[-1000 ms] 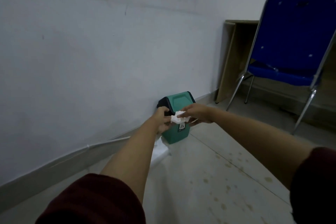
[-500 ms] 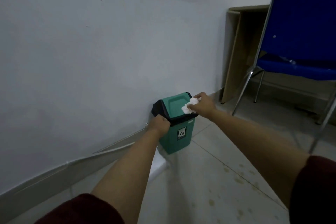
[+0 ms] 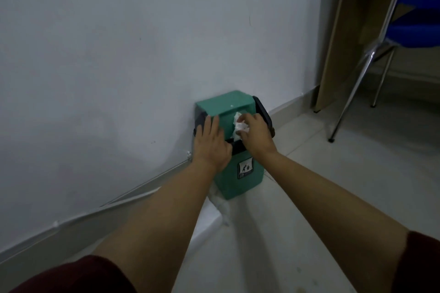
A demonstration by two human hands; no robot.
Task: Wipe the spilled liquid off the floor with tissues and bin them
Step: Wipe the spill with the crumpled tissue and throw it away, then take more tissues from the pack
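Green swing lid (image 3: 222,108) tipped inward under flat, straight-fingered left hand (image 3: 210,143). Dark opening just right of it. Right hand (image 3: 256,134) pinches crumpled tissue wad (image 3: 240,126) at slot mouth, nearer hand; bin (image 3: 238,173) against wall.

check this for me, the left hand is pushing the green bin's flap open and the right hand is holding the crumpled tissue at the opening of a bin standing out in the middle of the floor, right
Not quite. In the head view the green bin stands against the wall, not out in the middle of the floor. The rest holds: the left hand presses the flap and the right hand holds the crumpled tissue at the opening.
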